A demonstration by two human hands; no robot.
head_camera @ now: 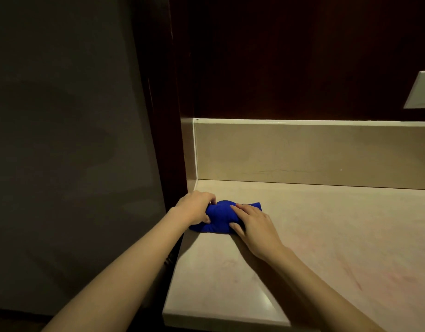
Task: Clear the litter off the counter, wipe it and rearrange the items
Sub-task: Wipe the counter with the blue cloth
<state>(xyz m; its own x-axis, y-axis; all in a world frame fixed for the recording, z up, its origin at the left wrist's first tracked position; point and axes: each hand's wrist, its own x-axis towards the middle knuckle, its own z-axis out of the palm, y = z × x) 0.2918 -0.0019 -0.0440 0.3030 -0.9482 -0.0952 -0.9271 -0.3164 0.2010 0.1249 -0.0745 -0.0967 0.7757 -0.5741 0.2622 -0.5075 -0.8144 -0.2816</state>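
Gripping a bunched blue cloth (221, 216) from the left end with the left hand (194, 207), fingers curled over the top and thumb tucked in at the near side. Pressing down on the right half with the right hand (252, 226), fingers spread flat across the fabric and thumb hooked round the near edge, so grasping it too rather than merely resting. Sitting far left on the pale stone counter (302, 248), that cloth, close to the left edge and a little out from the back corner, touching the surface all along its underside. Rising behind it, a low beige upstand (302, 152) capped by a bright lit strip, then dark wood panelling (290, 56) above. Peeking in at the far right edge, a white wall socket (421, 91), cut off by the frame. No lettering, brand or label readable anywhere, neither on the cloth nor on the socket. Off to the left, a dark grey wall panel (63, 140) beside a dark wooden upright (168, 116). Faint pinkish streaks on the counter towards the right. Both forearms bare, reaching in from the bottom.
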